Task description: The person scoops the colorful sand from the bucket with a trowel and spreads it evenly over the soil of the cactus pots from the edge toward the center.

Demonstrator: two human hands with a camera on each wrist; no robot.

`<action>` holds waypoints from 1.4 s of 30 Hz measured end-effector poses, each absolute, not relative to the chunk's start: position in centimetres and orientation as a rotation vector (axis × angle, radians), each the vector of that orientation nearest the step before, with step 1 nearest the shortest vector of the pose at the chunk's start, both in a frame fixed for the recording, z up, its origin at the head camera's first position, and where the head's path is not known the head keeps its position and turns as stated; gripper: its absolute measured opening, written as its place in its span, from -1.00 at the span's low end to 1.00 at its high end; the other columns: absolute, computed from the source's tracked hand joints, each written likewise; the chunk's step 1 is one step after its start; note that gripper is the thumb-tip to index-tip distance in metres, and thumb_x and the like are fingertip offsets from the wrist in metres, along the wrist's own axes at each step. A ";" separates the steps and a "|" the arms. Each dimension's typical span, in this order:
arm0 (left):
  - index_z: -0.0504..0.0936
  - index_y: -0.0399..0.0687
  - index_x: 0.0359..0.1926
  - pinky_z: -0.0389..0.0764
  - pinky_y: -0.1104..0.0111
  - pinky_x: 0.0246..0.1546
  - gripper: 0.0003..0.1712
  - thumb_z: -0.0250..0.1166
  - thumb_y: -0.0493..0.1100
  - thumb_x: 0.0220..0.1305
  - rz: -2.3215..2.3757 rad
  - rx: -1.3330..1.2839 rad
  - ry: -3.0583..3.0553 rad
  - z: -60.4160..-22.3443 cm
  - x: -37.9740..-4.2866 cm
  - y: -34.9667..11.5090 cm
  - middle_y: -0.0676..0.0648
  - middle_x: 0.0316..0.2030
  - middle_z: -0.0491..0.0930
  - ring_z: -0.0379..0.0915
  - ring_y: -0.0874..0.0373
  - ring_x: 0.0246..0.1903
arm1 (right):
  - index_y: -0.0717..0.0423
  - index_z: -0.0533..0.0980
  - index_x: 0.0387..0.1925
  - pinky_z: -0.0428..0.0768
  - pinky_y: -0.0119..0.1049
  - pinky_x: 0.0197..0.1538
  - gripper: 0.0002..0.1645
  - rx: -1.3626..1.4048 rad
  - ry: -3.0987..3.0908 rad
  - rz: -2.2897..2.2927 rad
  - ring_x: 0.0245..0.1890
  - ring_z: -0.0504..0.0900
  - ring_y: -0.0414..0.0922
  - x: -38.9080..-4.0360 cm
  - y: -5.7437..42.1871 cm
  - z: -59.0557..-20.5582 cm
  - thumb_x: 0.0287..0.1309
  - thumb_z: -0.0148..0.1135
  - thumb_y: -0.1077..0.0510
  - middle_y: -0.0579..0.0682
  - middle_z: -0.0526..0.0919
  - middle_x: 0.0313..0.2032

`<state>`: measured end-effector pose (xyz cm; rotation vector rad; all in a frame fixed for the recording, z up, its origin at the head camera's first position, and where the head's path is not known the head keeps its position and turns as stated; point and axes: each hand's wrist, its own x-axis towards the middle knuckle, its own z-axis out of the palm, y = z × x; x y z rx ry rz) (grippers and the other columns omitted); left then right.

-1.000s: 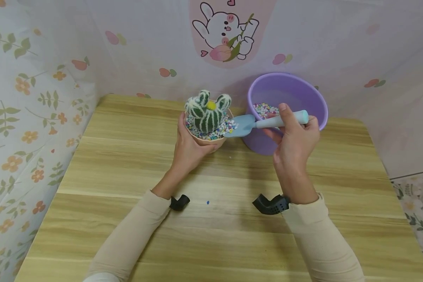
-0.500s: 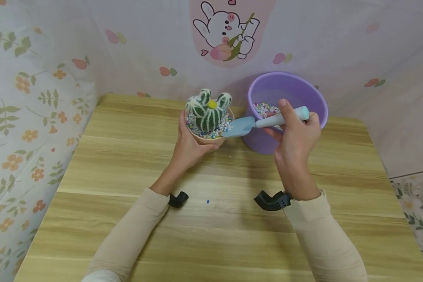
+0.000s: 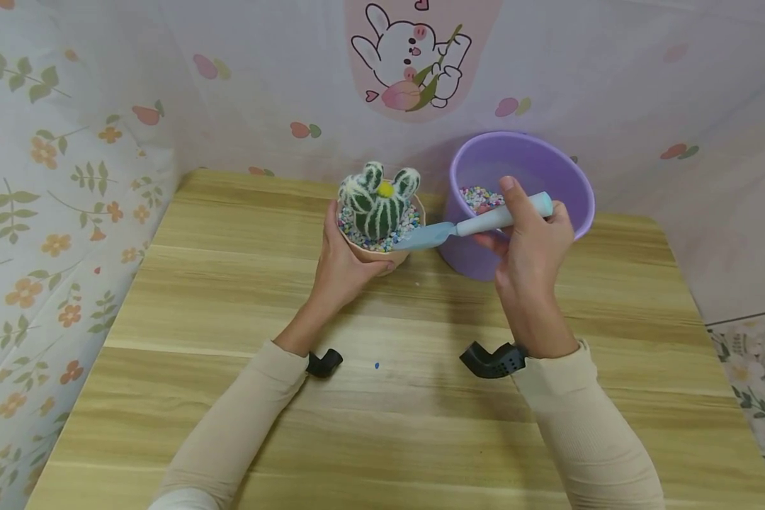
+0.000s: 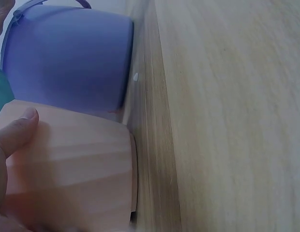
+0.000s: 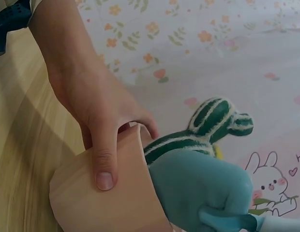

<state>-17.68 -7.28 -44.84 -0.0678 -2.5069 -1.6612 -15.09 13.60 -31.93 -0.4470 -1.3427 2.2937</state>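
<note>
My left hand (image 3: pixel 344 262) grips the peach flower pot (image 5: pixel 106 179) from its left side, thumb across the front wall. In the pot stands a green cactus (image 3: pixel 377 211) with white fuzzy ribs and a yellow flower, ringed by colourful pebbles (image 3: pixel 382 245). My right hand (image 3: pixel 535 244) holds a light blue trowel (image 3: pixel 497 219) by its handle. The trowel's blade (image 5: pixel 198 186) is tilted over the right rim of the pot, its tip at the pebbles. In the right wrist view the blade hides part of the cactus.
A purple bucket (image 3: pixel 472 251) with more pebbles (image 3: pixel 481 197) inside stands right of the pot, partly behind my right hand. One small blue pebble (image 3: pixel 377 365) lies on the wooden table (image 3: pixel 382 439). A printed cloth (image 3: pixel 242 92) hangs behind the table.
The trowel's blade has tipped over and moved slightly left into the pot, and the pebbles on it have slid off. The left hand and pot have barely moved.
</note>
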 end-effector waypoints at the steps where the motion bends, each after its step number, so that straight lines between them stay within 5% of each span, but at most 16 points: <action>1: -0.33 0.20 0.52 0.25 0.01 0.31 0.55 0.66 0.02 -0.26 -1.659 -0.069 -2.507 -44.8 -17.7 -7.3 -0.10 0.49 -0.09 0.01 -0.03 0.42 | 0.20 0.32 -0.37 0.59 -0.19 -0.68 -0.42 -0.448 -1.341 2.301 -0.61 0.71 -0.01 -15.1 13.6 -32.0 -0.22 0.63 0.16 0.09 0.66 -0.56; 22: -0.32 0.19 0.52 0.25 0.02 0.32 0.56 0.66 0.06 -0.27 -1.641 -0.085 -2.505 -45.0 -17.6 -7.3 -0.10 0.49 -0.08 0.01 -0.02 0.42 | 0.27 0.46 -0.32 0.59 -0.13 -0.67 -0.52 -0.414 -1.160 2.403 -0.51 0.73 0.10 -15.7 15.3 -31.0 -0.18 0.60 0.19 0.11 0.61 -0.58; 35: -0.41 0.30 0.51 0.10 0.07 0.40 0.62 0.68 0.08 -0.30 -1.780 -0.260 -2.502 -44.8 -18.8 -9.0 -0.04 0.50 -0.12 -0.05 0.04 0.44 | 0.30 0.50 -0.28 0.61 0.10 -0.47 -0.70 -0.462 -0.953 2.466 -0.47 0.71 0.20 -17.1 19.3 -28.1 0.00 0.47 0.29 0.13 0.53 -0.54; 42: -0.31 0.26 0.52 0.11 0.09 0.40 0.54 0.66 0.10 -0.27 -1.751 -0.313 -2.529 -44.8 -19.2 -9.4 -0.04 0.47 -0.02 -0.02 0.08 0.42 | 0.17 0.49 -0.18 0.63 0.15 -0.26 -0.72 -0.483 -0.903 2.501 -0.42 0.70 0.22 -18.0 21.7 -27.5 0.09 0.40 0.25 0.16 0.50 -0.49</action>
